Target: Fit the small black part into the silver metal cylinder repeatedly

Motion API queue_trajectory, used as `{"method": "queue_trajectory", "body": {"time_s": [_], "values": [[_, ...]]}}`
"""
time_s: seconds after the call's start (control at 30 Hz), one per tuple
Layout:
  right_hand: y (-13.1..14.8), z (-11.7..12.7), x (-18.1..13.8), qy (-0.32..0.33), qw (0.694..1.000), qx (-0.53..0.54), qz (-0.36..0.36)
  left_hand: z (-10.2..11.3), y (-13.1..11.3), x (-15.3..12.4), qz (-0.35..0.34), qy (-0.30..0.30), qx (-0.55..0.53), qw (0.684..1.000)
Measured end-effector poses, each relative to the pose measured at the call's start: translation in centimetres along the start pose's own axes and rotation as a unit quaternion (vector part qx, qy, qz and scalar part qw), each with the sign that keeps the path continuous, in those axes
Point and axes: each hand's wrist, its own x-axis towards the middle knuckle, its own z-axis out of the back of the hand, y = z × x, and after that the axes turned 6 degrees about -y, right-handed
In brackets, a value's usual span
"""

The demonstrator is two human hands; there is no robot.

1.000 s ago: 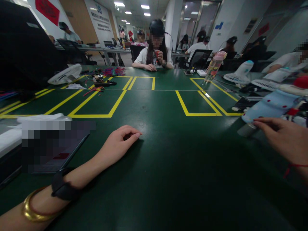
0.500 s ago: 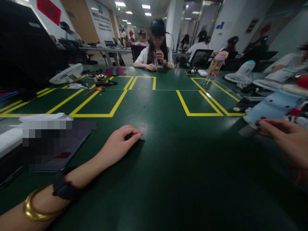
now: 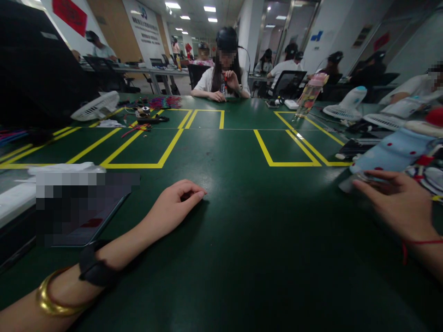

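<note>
My left hand (image 3: 173,208) rests palm down on the green table (image 3: 242,240) with its fingers curled under; nothing shows in it. A black band and a gold bangle sit on that wrist. My right hand (image 3: 398,203) lies at the right edge with its fingers stretched out to the left. Its fingertips touch the grey end (image 3: 346,185) of a light-blue thing with red dots (image 3: 391,154) that lies on its side. A red string is tied round the right wrist.
A dark tablet (image 3: 86,216) lies left of my left forearm. Yellow tape boxes (image 3: 287,163) mark the table. White fans (image 3: 95,107), a pink-capped bottle (image 3: 309,94) and small parts lie further back. A person (image 3: 224,76) sits opposite, others at the right.
My right hand has shifted left and lower, its fingers now reaching over the grey end of the light-blue thing. My left hand has stayed where it was.
</note>
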Motion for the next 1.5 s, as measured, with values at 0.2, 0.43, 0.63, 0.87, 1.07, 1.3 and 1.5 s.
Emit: {"method": "queue_trajectory", "body": {"time_s": [0.2,0.43,0.63,0.87,1.07,1.3,1.5], "values": [[8.4,-4.1,-5.3,0.171,0.938,0.242,0.180,-0.1,0.1,-0.1,-0.005,-0.004,0.009,1.000],[15.1,-8.1,-10.3,0.310,0.858,0.306,0.271,-0.1,0.5,-0.2,-0.032,-0.011,0.025,0.999],[15.0,-8.6,-11.0,0.327,0.847,0.317,0.274,-0.7,-1.0,-0.1,-0.053,-0.010,0.027,0.998],[14.6,-9.5,-11.3,0.344,0.839,0.370,0.202,-2.5,-6.3,1.2,-0.163,-0.011,-0.005,0.986],[14.6,-9.4,-11.3,0.358,0.837,0.366,0.192,-2.6,-6.8,2.4,-0.129,-0.059,-0.014,0.990],[14.3,-8.7,-11.1,0.345,0.853,0.318,0.229,-3.9,-3.6,1.8,-0.102,0.013,0.056,0.993],[14.6,-8.6,-11.2,0.345,0.855,0.303,0.241,-4.6,-3.4,1.8,-0.114,0.036,0.060,0.991]]}}
